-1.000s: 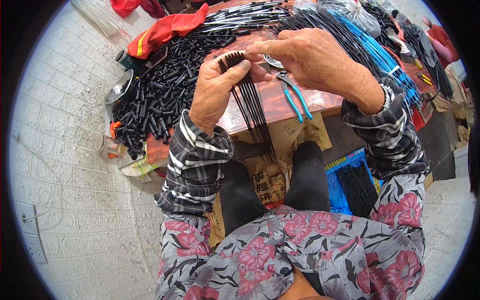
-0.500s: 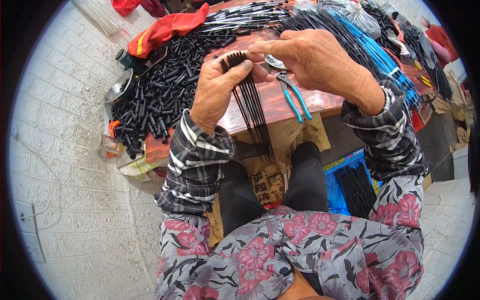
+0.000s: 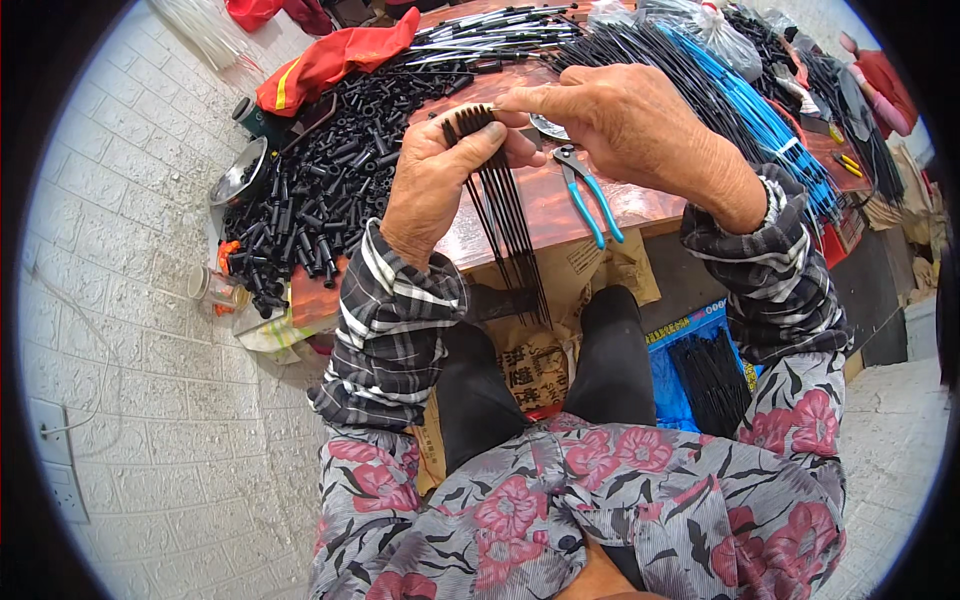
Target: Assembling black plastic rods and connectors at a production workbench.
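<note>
In my left hand [image 3: 445, 165] is a fanned row of several thin black rods [image 3: 508, 230], pinched near their upper ends under the thumb. Their lower ends hang down past the table edge, above my knees. My right hand [image 3: 625, 120] reaches across from the right, its index finger stretched to the tops of the rods. The other right-hand fingers are curled under, and whether they hold something small is hidden. Pliers with teal handles [image 3: 592, 205] lie on the table just below my right hand.
Black tubular parts [image 3: 330, 170] pile up on the table's left, beside a red cloth [image 3: 340, 62]. Silver-and-black rods [image 3: 495, 32] lie at the back, blue rods [image 3: 770, 130] at the right. Below the table, a blue bag [image 3: 672, 385] holds more black rods [image 3: 710, 378]. A white brick wall [image 3: 130, 300] stands left.
Both hands stay almost in place; my right hand has shifted very slightly at the rod tops. The rods remain in my left hand.
</note>
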`<state>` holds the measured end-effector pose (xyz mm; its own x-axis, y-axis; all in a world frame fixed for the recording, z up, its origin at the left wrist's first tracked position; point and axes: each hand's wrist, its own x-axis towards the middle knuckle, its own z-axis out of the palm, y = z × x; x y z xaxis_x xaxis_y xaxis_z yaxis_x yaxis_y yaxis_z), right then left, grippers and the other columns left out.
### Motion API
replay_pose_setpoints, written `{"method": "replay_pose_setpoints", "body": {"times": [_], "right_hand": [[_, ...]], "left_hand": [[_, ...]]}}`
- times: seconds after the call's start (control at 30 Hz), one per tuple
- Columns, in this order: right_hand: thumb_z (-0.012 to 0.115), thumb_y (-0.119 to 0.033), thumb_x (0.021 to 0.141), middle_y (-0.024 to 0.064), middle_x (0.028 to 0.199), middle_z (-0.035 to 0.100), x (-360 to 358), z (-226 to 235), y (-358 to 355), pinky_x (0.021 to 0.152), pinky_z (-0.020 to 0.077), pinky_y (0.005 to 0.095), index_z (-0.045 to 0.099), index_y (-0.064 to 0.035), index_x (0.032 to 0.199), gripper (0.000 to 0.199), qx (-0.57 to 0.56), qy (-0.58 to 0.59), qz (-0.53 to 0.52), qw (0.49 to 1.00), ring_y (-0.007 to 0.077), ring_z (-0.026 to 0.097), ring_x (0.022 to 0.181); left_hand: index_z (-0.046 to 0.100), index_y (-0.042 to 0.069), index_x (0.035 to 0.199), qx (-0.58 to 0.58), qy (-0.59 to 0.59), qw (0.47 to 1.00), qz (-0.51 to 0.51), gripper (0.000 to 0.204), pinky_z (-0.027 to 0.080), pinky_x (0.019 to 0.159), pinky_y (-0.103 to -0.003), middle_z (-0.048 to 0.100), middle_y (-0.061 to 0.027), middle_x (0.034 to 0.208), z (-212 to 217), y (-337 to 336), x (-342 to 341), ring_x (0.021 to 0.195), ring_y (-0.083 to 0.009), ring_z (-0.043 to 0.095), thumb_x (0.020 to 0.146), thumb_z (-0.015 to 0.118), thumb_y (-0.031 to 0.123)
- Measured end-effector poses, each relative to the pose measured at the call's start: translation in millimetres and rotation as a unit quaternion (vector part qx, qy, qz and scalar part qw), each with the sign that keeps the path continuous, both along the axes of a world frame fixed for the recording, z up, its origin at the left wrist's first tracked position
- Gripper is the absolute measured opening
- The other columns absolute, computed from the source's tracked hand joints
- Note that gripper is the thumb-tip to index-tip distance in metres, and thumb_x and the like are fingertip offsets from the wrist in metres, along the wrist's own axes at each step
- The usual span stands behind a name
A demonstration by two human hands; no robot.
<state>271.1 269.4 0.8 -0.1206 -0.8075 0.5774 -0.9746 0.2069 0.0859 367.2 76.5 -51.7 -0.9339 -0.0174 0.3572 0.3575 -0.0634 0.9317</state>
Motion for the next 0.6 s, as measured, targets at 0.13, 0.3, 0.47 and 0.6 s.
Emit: {"method": "replay_pose_setpoints", "body": {"times": [0.13, 0.3, 0.47, 0.6], "right_hand": [[0.057, -0.009, 0.086, 0.0077, 0.092, 0.070, -2.1, -0.4, -0.1, 0.068, 0.0537, 0.0409, 0.068, -0.0253, 0.116, 0.036, 0.007, -0.018, 0.003, 1.000, 0.0280, 0.068, 0.080], [0.057, -0.010, 0.087, 0.0071, 0.090, 0.070, -0.9, -0.2, 0.9, 0.067, 0.0535, 0.0413, 0.068, -0.0246, 0.114, 0.033, -0.002, -0.002, 0.005, 1.000, 0.0286, 0.068, 0.080], [0.057, -0.011, 0.087, 0.0061, 0.090, 0.070, -1.6, -1.2, 1.8, 0.067, 0.0534, 0.0405, 0.068, -0.0253, 0.114, 0.032, -0.006, 0.010, 0.004, 1.000, 0.0275, 0.068, 0.081], [0.059, -0.011, 0.087, 0.0047, 0.088, 0.068, -5.7, -4.3, 1.7, 0.066, 0.0532, 0.0390, 0.068, -0.0265, 0.114, 0.032, -0.023, 0.015, 0.011, 1.000, 0.0261, 0.067, 0.080]], "left_hand": [[0.061, -0.007, 0.112, 0.011, 0.011, 1.000, -0.013, 0.027, 0.057, 0.084, -0.037, 0.069, -0.0172, 0.090, -2.0, -1.5, -0.1, 0.087, -0.0270, 0.070, 0.099, 0.050, 0.014], [0.061, -0.007, 0.112, 0.001, 0.004, 1.000, -0.002, 0.027, 0.057, 0.084, -0.036, 0.069, -0.0170, 0.089, -0.2, 0.5, -0.2, 0.087, -0.0269, 0.070, 0.099, 0.051, 0.014], [0.061, -0.007, 0.112, -0.004, 0.004, 1.000, -0.003, 0.027, 0.057, 0.084, -0.037, 0.069, -0.0169, 0.089, 0.3, 0.6, -0.9, 0.087, -0.0270, 0.070, 0.099, 0.051, 0.014], [0.061, -0.007, 0.114, -0.011, 0.003, 1.000, -0.006, 0.027, 0.056, 0.085, -0.037, 0.069, -0.0167, 0.089, 0.9, 0.8, -2.2, 0.087, -0.0268, 0.070, 0.099, 0.051, 0.014]]}}
